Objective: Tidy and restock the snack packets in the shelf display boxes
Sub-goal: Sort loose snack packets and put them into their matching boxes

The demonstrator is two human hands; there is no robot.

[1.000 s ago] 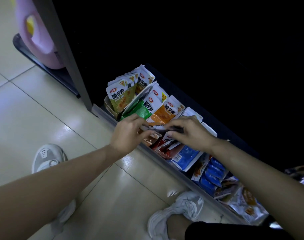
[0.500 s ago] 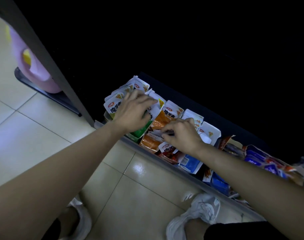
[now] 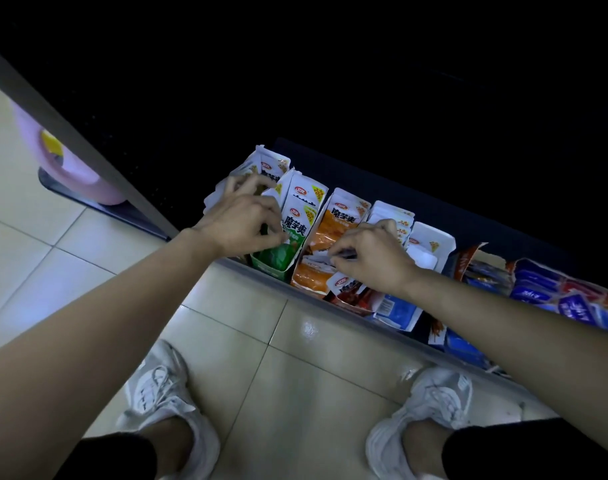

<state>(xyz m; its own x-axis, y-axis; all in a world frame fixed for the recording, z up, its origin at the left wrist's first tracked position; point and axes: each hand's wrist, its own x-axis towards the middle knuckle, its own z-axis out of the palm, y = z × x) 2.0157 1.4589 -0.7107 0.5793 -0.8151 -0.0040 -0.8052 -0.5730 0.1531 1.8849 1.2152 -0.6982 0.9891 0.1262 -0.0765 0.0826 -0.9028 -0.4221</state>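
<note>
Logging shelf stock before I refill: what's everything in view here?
green box: one, green, second from left
orange box: one, orange, right of it
red packets: few, red, below right hand
blue box: one, blue-white, beside red packets
blue packets: several, blue, far right
pink object: one, pink, far left
shoes: two, white, on tiled floor
left hand: one, fingers curled among leftmost packets
right hand: one, pinching packet over orange box
</note>
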